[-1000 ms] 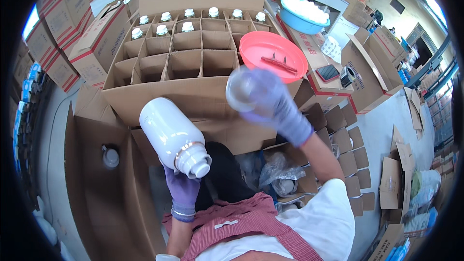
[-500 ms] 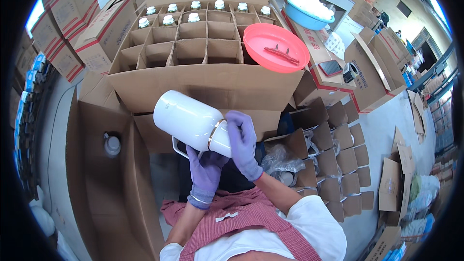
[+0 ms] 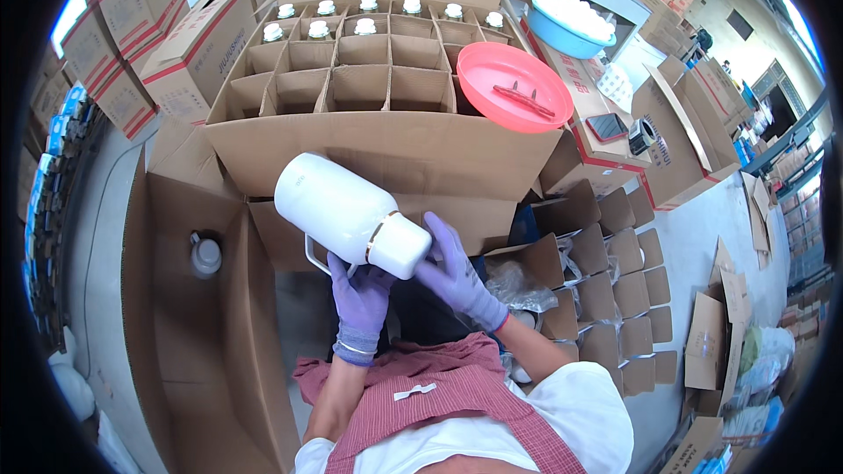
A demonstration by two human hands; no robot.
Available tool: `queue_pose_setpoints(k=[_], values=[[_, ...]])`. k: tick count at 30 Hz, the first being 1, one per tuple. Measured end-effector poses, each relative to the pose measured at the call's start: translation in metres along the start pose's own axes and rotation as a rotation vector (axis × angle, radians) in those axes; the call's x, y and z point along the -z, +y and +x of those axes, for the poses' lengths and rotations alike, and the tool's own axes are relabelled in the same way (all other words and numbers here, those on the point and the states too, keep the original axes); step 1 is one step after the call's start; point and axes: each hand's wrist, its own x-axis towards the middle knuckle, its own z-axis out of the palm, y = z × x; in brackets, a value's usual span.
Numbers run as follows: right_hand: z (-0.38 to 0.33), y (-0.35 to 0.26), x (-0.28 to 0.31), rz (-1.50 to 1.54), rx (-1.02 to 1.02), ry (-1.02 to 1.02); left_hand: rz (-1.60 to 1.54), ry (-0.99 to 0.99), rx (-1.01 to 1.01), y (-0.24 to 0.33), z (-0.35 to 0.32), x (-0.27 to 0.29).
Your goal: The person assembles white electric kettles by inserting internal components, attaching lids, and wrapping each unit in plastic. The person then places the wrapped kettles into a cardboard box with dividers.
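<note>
On the near side of the divided carton (image 3: 369,151), a white flask (image 3: 338,206) slants from far-left base to near-right cap (image 3: 399,247), left hand (image 3: 358,305) clasped beneath, right hand (image 3: 463,279) by the cap, fingers spread, contact unclear.

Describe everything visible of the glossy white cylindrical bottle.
The glossy white cylindrical bottle, perhaps painted metal, has a smooth white cap, a thin gold-coloured ring, a white loop handle and small print. Capped, it is held tilted in midair, base toward upper left. The purple-gloved left hand supports it underneath; the purple-gloved right hand is at the cap, contact unclear.
</note>
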Motion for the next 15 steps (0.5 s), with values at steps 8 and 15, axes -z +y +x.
queue_pose_setpoints(k=[8, 15], values=[[0.006, 0.024, -0.015, 0.439, -0.707, -0.243, 0.554, -0.119, -0.322, 0.026, -0.007, -0.003], [0.2, -0.012, 0.16, -0.868, 0.129, 0.148, 1.161, -0.02, -0.319, 0.114, -0.007, 0.022]])
